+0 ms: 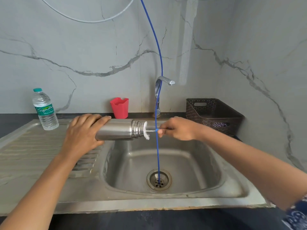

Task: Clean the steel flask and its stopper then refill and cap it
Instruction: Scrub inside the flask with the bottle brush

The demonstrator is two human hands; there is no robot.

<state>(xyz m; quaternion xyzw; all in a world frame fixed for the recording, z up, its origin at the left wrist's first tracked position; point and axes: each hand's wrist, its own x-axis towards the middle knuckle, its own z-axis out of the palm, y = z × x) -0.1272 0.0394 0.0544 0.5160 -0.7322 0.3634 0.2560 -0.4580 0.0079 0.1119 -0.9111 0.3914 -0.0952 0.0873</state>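
Steel flask [116, 131] lies level in the left hand [83, 130], whose fingers curl over its closed end and grip it, the threaded mouth pointing toward the right hand [179, 128]. Those right fingertips pinch the thin stem of a bottle brush [146, 131] at its blue collar. The white bristle head sits between the two sets of fingers, right at the rim of the mouth. This looks like the scrubbing step of the cleaning, with rinsing, refilling and capping all left to do. The next move probably calls for the left grip to hold the flask steady while the right drives the brush straight along its axis, since a tilted stem would catch on the neck. The stopper is nowhere in view. Below both hands is the bowl of a stainless sink [232, 188], and a blue cord [157, 63] hangs just in front of the right fingertips, down to the drain [159, 179]. Its ribbed drainboard [33, 155] spreads beneath the left wrist. Beyond the left fingers stand a plastic water bottle [45, 110] and a red holder [119, 107]. Behind the right fingers are a chrome tap [163, 81] and a dark woven basket [214, 113], all backed by a grey veined marble wall [83, 47].
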